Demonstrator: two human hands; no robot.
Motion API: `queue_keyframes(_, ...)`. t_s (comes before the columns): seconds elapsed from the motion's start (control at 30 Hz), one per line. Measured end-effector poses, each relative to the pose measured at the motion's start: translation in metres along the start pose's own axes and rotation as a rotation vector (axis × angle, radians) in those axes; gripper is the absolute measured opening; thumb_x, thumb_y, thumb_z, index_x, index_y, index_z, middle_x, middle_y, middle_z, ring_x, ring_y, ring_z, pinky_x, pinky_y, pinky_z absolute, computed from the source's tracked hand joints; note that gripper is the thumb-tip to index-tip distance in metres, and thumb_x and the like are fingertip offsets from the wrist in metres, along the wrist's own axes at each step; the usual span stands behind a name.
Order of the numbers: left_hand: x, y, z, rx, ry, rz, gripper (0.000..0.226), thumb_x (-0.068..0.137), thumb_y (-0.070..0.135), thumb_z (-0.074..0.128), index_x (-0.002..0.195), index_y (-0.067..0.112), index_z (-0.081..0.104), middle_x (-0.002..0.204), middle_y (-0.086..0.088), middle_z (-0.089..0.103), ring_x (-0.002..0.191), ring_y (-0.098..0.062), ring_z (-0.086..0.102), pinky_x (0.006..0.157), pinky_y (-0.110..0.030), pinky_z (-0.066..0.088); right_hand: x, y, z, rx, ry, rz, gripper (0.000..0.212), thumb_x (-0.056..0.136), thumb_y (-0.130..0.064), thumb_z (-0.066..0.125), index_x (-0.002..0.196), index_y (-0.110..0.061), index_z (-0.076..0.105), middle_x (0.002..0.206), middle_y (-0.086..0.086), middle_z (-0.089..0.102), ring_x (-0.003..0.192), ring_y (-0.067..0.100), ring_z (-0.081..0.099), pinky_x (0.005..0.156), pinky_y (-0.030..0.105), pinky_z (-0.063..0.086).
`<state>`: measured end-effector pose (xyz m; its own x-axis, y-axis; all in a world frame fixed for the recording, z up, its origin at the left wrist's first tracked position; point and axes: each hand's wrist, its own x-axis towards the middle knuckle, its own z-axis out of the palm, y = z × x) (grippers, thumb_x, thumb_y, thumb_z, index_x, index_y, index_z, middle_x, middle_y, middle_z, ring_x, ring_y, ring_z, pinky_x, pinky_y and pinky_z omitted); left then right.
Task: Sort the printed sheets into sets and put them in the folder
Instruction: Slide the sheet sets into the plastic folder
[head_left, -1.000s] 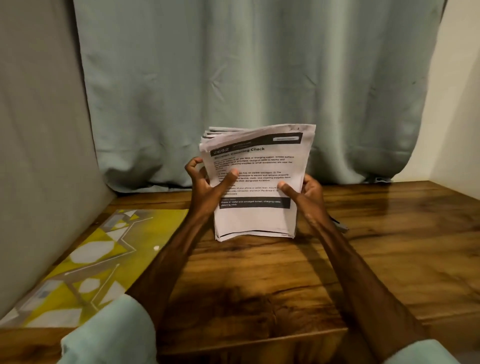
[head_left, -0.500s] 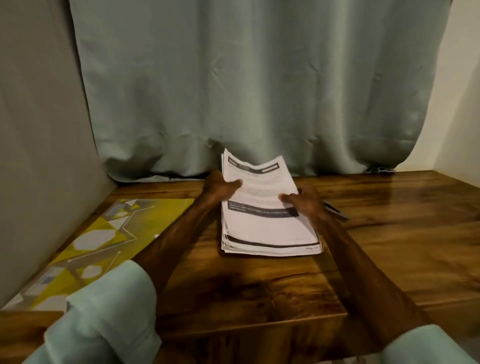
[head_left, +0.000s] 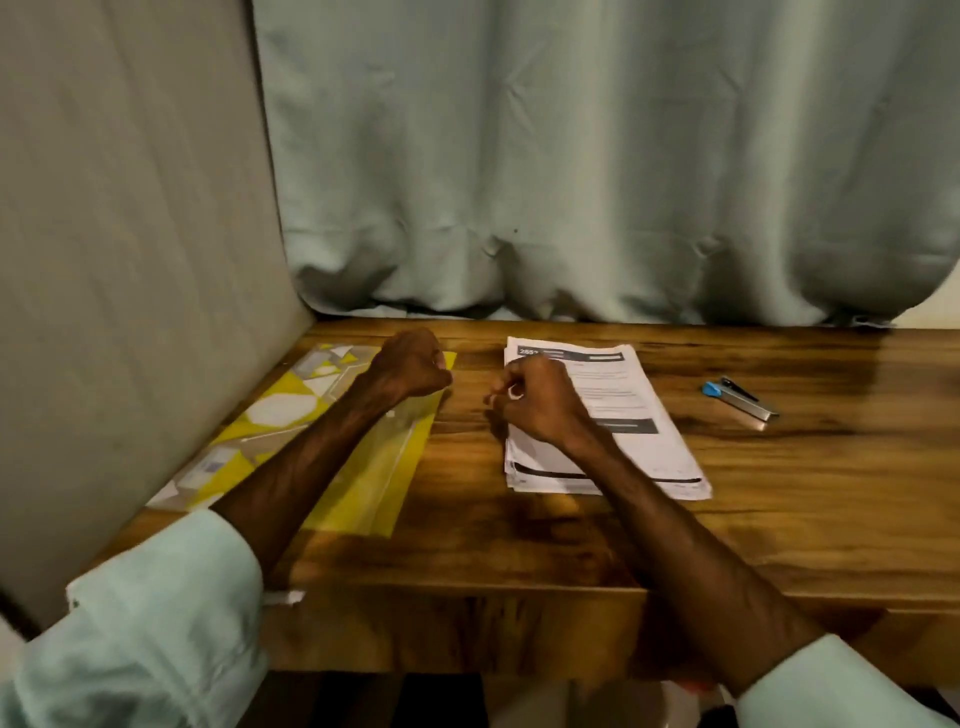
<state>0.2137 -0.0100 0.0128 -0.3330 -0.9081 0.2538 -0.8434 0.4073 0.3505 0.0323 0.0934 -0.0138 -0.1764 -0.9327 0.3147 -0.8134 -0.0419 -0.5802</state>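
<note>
Though dim and soft, shows sheets (head_left: 649, 441) stacked flat on table (head_left: 519, 545), right of centre, print too blurred to read beyond dark bands; hides far left part under right hand (head_left: 540, 402) and crosses near edge with that forearm. Leaves right hand's fingers curled inward, pale specks at the tips: cannot tell whether nails or something pinched, nor whether touching paper. Sets left hand (head_left: 410, 366) apart from the sheets, balled into a fist with nothing seen inside, over far right corner of folder (head_left: 363, 467). Lays folder, yellow and patterned, flat at left beside grey panel (head_left: 130, 208), middle covered by left forearm. Places stapler (head_left: 740, 397), blue-tipped, right of sheets, well apart. Drapes curtain (head_left: 571, 156) over table's back edge. Cuts both sleeves (head_left: 156, 597) off at bottom.
</note>
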Motion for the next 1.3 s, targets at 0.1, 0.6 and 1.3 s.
queue_keyframes(0.1,-0.018,-0.045,-0.020,0.175,-0.105,-0.117,0.051,0.082,0.049,0.078,0.115,0.012,0.066,0.129,-0.010,0.062,0.122,-0.032,0.057,0.096,-0.038,0.047,-0.007,-0.040,0.037,0.089,-0.089,-0.105,0.010,0.074,-0.017,0.072,0.081,-0.021,0.077,0.081,-0.005,0.075,0.077,0.010,0.070,0.078,0.031,0.059)
queue_keyframes(0.6,-0.059,-0.066,-0.008,-0.484,-0.219,-0.201,0.027,0.092,-0.009,0.052,0.095,0.008,0.073,0.070,-0.010,0.063,0.049,-0.020,0.055,0.046,-0.024,0.042,-0.022,-0.084,0.068,-0.327,-0.214,-0.003,0.064,0.084,-0.061,0.072,0.120,-0.011,0.056,0.132,0.017,0.053,0.121,0.035,0.051,0.092,0.038,0.045)
queue_keyframes(1.3,-0.075,-0.076,0.040,0.016,0.202,0.084,0.042,0.097,0.055,0.038,0.127,0.034,0.058,0.117,-0.005,0.059,0.098,-0.032,0.066,0.082,-0.040,0.052,0.012,-0.065,0.070,0.210,0.132,0.307,0.035,0.062,-0.035,0.069,0.087,-0.010,0.067,0.090,0.012,0.070,0.084,0.034,0.069,0.064,0.037,0.055)
